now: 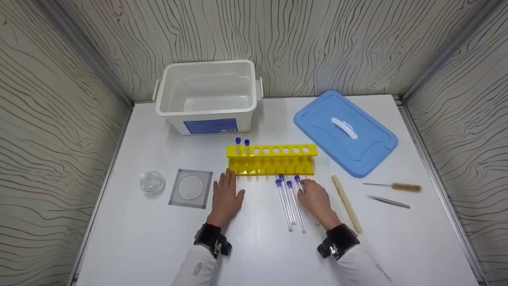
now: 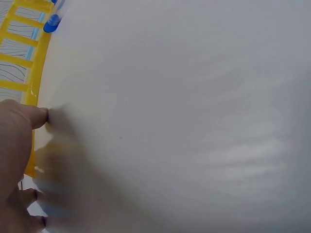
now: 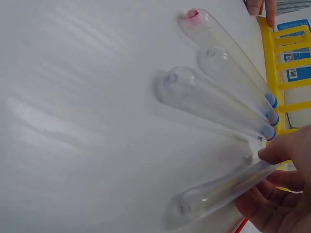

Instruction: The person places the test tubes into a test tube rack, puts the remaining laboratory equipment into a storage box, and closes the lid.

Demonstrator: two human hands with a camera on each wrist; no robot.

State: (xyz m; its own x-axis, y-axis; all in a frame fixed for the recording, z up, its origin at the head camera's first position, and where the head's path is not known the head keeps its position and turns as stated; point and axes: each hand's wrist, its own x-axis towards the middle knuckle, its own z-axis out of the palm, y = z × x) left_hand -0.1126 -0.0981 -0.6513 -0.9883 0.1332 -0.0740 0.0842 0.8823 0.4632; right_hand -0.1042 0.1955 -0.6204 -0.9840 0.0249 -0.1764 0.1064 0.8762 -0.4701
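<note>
My right hand (image 1: 315, 198) pinches a clear test tube (image 3: 226, 191) between thumb and fingers; the tube's rounded end rests close to the table. Other blue-capped test tubes (image 1: 283, 204) lie side by side to the left of that hand, their caps toward the yellow test tube rack (image 1: 272, 171). One of them has a pinkish-red mark at its rounded end in the right wrist view. My left hand (image 1: 226, 198) lies with fingers extended, fingertips at the rack's front left corner. Two capped tubes (image 1: 247, 143) stand upright in the rack's leftmost holes.
Behind the rack stands a white bin (image 1: 210, 113), its blue lid (image 1: 337, 147) lying at back right. A glass vessel (image 1: 152, 182) and a grey square with a round white disc (image 1: 190, 188) are at left. Right lie a tan stick (image 1: 346, 204), a wooden-handled needle (image 1: 405, 186) and tweezers (image 1: 389, 201).
</note>
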